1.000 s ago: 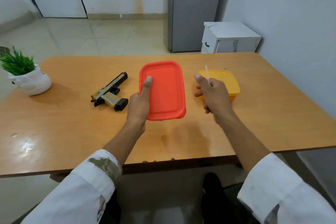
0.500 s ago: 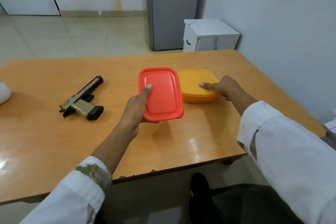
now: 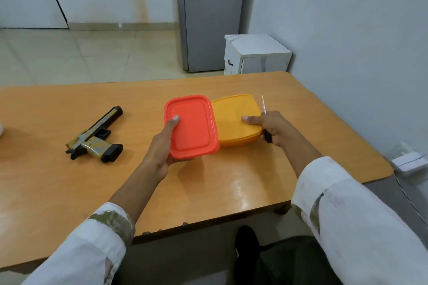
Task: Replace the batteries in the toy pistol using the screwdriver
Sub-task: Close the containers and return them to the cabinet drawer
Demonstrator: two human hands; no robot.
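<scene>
Holding the red lid (image 3: 192, 127) in the left hand (image 3: 162, 146), just left of the yellow box (image 3: 234, 109), thumb flat on top and fingers curled under the near edge. Raised off the table (image 3: 231, 192), judging by the shadow beneath.

Gripping the screwdriver (image 3: 264, 105) in the right hand (image 3: 275, 129) at the right side of the yellow box, fingers wrapped round the dark handle, thin shaft pointing up and away, thumb stretched onto the box's top.

Cannot tell whether the box is open or covered, nor what lies inside; no batteries in sight.

Leaves the toy pistol (image 3: 95, 136) untouched, well to the left of the yellow box, flat on its side with the muzzle pointing away.

Looks like fetching the tool out of the box, so very early: no screw turned yet.

- Set the lid down flat, left of the yellow box and short of the pistol, to free the left hand.
- Keep the screwdriver tip aimed away from the other wrist meanwhile.
- Check the box for fresh batteries before leaving it.
- Then find the pistol's cover screw, not visible from here.
- Seat the tip squarely and press firmly before turning, to avoid stripping the head.
- Park the loose screw in the upturned lid.
</scene>
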